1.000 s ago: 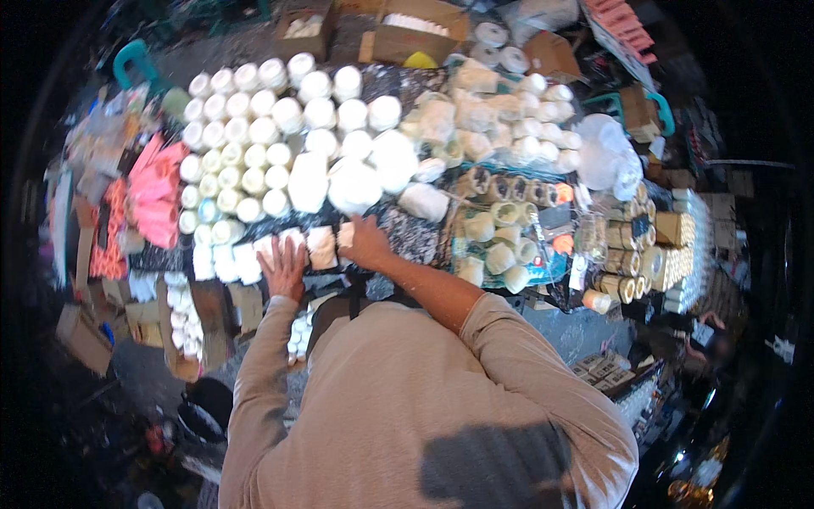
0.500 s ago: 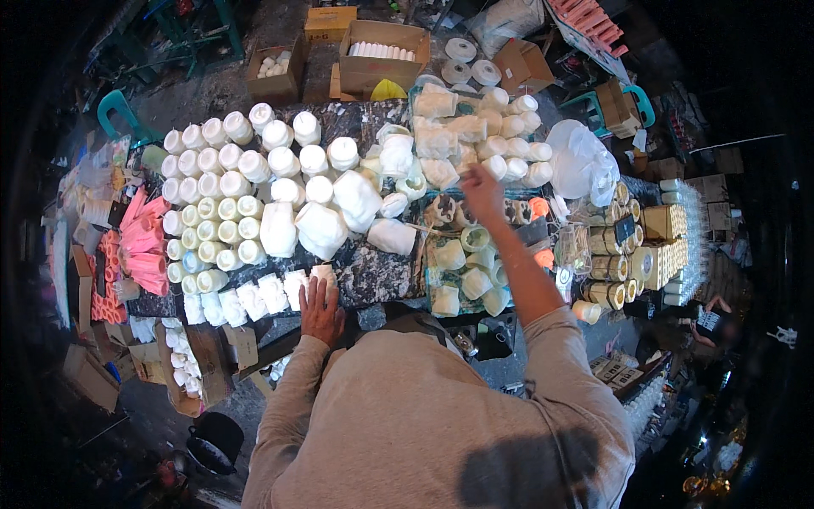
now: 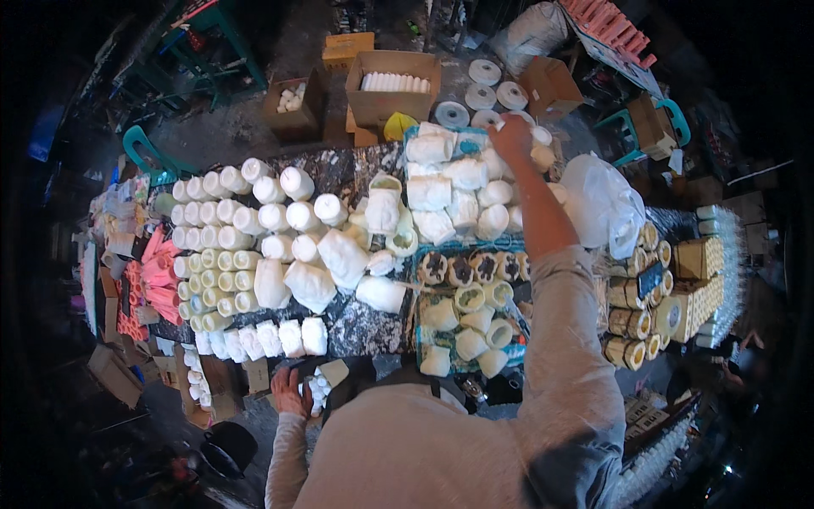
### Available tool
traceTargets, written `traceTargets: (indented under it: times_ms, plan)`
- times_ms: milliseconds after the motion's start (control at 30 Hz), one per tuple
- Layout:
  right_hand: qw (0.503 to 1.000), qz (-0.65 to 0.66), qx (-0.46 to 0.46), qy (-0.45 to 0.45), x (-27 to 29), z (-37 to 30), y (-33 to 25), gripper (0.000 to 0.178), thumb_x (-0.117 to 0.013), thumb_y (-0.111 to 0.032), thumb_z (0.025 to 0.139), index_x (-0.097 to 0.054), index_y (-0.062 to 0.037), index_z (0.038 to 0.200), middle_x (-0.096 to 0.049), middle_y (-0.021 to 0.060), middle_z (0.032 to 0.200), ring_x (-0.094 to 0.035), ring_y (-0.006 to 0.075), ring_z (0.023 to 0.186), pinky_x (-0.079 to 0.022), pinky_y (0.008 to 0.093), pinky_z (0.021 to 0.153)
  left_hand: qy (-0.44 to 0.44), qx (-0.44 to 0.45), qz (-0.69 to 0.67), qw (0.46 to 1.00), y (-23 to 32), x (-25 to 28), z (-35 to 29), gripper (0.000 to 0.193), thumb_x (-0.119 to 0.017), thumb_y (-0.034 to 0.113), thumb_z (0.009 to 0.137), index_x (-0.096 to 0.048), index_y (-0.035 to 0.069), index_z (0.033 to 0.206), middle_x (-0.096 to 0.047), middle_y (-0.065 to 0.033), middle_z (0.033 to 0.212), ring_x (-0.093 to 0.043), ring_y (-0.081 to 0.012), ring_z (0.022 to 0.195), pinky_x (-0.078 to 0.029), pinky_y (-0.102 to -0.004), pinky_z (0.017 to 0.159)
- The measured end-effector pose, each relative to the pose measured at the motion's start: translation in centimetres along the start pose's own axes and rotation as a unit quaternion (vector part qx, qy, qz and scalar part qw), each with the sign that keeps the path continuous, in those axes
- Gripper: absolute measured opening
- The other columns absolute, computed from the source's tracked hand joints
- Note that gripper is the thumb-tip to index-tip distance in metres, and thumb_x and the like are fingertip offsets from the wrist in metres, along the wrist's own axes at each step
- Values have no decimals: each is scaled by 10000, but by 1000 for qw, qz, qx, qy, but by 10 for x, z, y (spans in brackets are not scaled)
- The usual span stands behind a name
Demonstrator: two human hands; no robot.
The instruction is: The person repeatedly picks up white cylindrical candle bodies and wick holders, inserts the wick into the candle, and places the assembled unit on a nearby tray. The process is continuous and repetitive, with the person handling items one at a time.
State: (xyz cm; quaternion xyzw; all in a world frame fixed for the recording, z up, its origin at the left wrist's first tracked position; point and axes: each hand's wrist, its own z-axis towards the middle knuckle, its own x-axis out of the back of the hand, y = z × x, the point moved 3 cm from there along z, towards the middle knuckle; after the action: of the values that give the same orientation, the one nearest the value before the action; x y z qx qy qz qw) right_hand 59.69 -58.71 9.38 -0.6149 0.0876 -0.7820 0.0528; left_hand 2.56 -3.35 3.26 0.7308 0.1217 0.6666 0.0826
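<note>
Both hands have shifted: the right hand (image 3: 511, 136) now stretches far across the bench (image 3: 356, 327), fingers closed around a white roll (image 3: 500, 125); the left hand (image 3: 291, 392), fingers spread, rests beside small white bundles (image 3: 318, 390).
</note>
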Motion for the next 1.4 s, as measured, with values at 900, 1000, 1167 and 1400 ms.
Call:
traceTargets:
  times_ms: [900, 1000, 1167, 1400]
  plan:
    - [617, 759, -135, -159, 53, -68, 1, 647, -722, 5, 821, -452, -28, 1408, -616, 157, 1292, -685, 306, 1046, -598, 466, 902, -5, 33, -180, 983, 81, 51, 37, 377, -725, 171, 855, -651, 16, 1190, -689, -212, 1129, -668, -399, 1033, -536, -445, 911]
    - [483, 792, -162, -337, 52, -196, -69, 517, -674, -2, 853, -516, 2, 1345, -652, 145, 1235, -684, 279, 1061, -593, 446, 918, -28, 85, -333, 939, 100, 34, 57, 455, -800, 224, 855, -645, 6, 1223, -726, -149, 1009, -710, -264, 865, -568, -377, 796]
    - [701, 564, -184, -395, -4, -402, -174, 520, -818, -197, 798, -625, 16, 1231, -711, 125, 1091, -690, 263, 973, -561, 405, 849, -178, 300, -632, 691, 106, -13, 63, 665, -791, 180, 886, -466, 93, 1459, -650, -109, 1193, -656, -207, 1028, -598, -383, 807]
    - [922, 324, 46, -205, -11, -487, -244, 695, -891, -292, 704, -623, 9, 1271, -672, 209, 1152, -675, 311, 1074, -553, 376, 905, -229, 237, -693, 642, 107, -44, 63, 737, -759, 187, 912, -382, 66, 1534, -577, -124, 1330, -648, -219, 1050, -596, -380, 854]
